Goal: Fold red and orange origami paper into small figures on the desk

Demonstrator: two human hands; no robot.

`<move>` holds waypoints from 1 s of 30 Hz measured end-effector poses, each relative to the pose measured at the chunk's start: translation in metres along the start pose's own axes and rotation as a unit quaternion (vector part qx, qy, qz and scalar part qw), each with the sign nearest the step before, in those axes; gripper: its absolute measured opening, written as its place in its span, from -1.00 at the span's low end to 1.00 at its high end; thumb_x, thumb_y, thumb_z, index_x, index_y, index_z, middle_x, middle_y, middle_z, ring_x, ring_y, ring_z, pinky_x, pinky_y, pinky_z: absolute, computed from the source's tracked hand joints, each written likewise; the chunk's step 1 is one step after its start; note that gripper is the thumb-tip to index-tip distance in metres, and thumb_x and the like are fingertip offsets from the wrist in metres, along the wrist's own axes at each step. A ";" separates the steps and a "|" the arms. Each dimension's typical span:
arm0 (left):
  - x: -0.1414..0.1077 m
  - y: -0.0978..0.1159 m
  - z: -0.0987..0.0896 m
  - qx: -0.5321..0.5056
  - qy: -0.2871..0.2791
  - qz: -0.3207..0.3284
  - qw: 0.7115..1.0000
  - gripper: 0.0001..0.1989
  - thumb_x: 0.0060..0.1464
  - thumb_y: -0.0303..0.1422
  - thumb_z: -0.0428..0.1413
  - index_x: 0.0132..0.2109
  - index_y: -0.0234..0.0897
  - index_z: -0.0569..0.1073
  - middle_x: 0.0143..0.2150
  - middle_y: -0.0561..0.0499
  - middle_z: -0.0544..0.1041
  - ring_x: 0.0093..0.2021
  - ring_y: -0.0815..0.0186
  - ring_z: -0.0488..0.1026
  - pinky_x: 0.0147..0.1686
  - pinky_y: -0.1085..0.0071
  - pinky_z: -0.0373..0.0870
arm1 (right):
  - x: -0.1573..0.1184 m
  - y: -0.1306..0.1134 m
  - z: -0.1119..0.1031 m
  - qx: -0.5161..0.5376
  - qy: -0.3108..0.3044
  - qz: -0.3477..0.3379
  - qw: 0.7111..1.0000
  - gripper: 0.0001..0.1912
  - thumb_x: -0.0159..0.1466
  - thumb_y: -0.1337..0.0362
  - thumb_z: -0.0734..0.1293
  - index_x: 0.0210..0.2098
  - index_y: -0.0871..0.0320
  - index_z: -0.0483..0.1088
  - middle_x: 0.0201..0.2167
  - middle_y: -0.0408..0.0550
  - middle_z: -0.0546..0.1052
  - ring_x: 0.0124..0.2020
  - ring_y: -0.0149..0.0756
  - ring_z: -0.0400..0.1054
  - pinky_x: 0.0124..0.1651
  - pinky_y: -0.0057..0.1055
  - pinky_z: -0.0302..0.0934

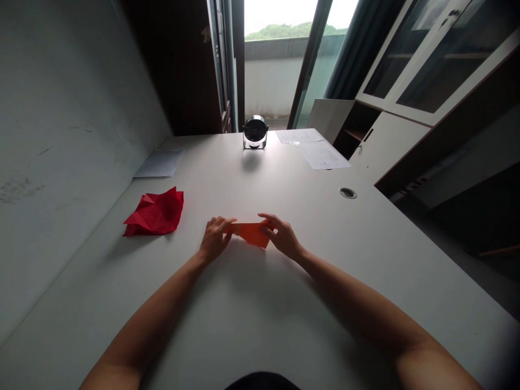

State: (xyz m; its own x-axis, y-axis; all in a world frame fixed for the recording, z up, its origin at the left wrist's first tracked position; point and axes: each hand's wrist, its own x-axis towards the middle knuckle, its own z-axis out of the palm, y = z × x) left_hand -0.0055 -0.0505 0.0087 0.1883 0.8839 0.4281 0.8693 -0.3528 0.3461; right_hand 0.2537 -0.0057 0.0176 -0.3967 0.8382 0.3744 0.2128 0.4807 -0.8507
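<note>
White table (260, 319) beneath hands (248, 237) holding orange paper (255, 234).

"Which portions of your thin orange paper piece (252, 233) are obscured?"
"Its two ends. My left hand (215, 236) covers one; my right hand (285, 237), the other."
"Cut-offs?"
"Bottom edge: my bare left arm (150, 314), my bare right arm (365, 300) and the rounded black object (262, 382), unidentifiable."
"Legibility?"
"Markings on the flat white paper sheets (324, 156), far right: too small to read."
</note>
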 end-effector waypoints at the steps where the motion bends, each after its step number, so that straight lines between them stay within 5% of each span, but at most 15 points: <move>1: 0.002 -0.001 0.000 0.013 0.012 0.010 1.000 -0.75 0.28 -0.37 0.06 0.06 -0.12 0.50 -0.13 -0.06 0.49 -0.10 0.17 0.38 -0.05 0.21 0.33 | 0.000 -0.002 0.000 -0.003 0.011 -0.013 1.000 -0.63 0.37 0.23 0.27 0.16 0.00 0.38 -0.27 -0.11 0.60 -0.29 -0.31 0.49 -0.20 -0.33 0.41; 5: 0.008 -0.008 0.000 0.041 0.068 0.023 0.997 -0.82 0.31 -0.33 0.05 -0.18 -0.17 0.56 -0.29 -0.05 0.47 -0.21 0.19 0.36 -0.13 0.25 0.28 | 0.000 -0.007 -0.001 -0.001 0.021 -0.080 0.997 -0.77 0.38 0.23 0.31 0.00 0.01 0.48 -0.19 -0.04 0.61 -0.17 -0.24 0.52 -0.14 -0.27 0.44; 8: 0.012 -0.014 -0.001 0.054 0.085 0.033 0.994 -0.80 0.32 -0.34 0.04 -0.17 -0.16 0.58 -0.36 -0.02 0.51 -0.25 0.19 0.37 -0.16 0.24 0.24 | 0.002 -0.007 -0.002 -0.020 -0.002 -0.160 0.987 -0.87 0.37 0.26 0.33 -0.15 0.02 0.53 -0.15 -0.01 0.61 -0.03 -0.18 0.49 -0.01 -0.17 0.44; 14: 0.024 -0.020 -0.003 0.077 0.085 0.058 0.992 -0.74 0.34 -0.25 0.03 -0.03 -0.04 0.62 -0.42 -0.04 0.56 -0.26 0.17 0.41 -0.09 0.19 0.21 | 0.000 -0.001 -0.005 -0.127 -0.015 -0.247 0.961 -0.76 0.42 0.36 0.23 -0.07 -0.01 0.51 -0.03 -0.06 0.60 0.15 -0.21 0.40 0.17 -0.10 0.33; 22: 0.036 -0.017 0.019 -0.079 0.051 0.005 0.996 -0.69 0.33 -0.27 0.01 0.09 -0.08 0.57 -0.08 -0.08 0.63 -0.01 0.14 0.48 0.04 0.16 0.35 | 0.005 0.016 -0.016 -0.234 -0.016 -0.264 0.936 -0.74 0.42 0.36 0.23 -0.01 -0.01 0.49 0.04 -0.10 0.58 0.20 -0.24 0.37 0.32 -0.08 0.18; 25: 0.032 -0.018 0.021 -0.226 0.056 -0.072 0.970 -0.69 0.26 -0.26 0.09 0.09 -0.12 0.57 0.03 -0.08 0.61 0.02 0.15 0.51 0.06 0.18 0.42 | 0.006 0.018 -0.016 -0.260 0.001 -0.237 0.936 -0.74 0.42 0.32 0.25 0.05 0.00 0.46 0.05 -0.08 0.58 0.22 -0.22 0.35 0.37 -0.04 0.11; 30: 0.028 -0.022 0.016 -0.414 0.043 -0.196 0.888 -0.65 0.15 -0.22 0.16 0.02 -0.26 0.60 0.01 -0.12 0.62 -0.01 0.15 0.55 0.00 0.26 0.47 | 0.008 0.017 -0.016 -0.302 0.017 -0.219 0.928 -0.74 0.41 0.34 0.27 0.02 -0.04 0.48 0.15 -0.12 0.52 0.31 -0.20 0.24 0.41 0.00 0.03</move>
State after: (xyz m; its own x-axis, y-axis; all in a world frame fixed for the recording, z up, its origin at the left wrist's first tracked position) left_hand -0.0120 -0.0133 -0.0001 -0.1204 0.9745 0.1896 0.2194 -0.1602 0.9624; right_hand 0.2683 0.0128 0.0120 -0.5364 0.5315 0.6556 0.5033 0.8250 -0.2570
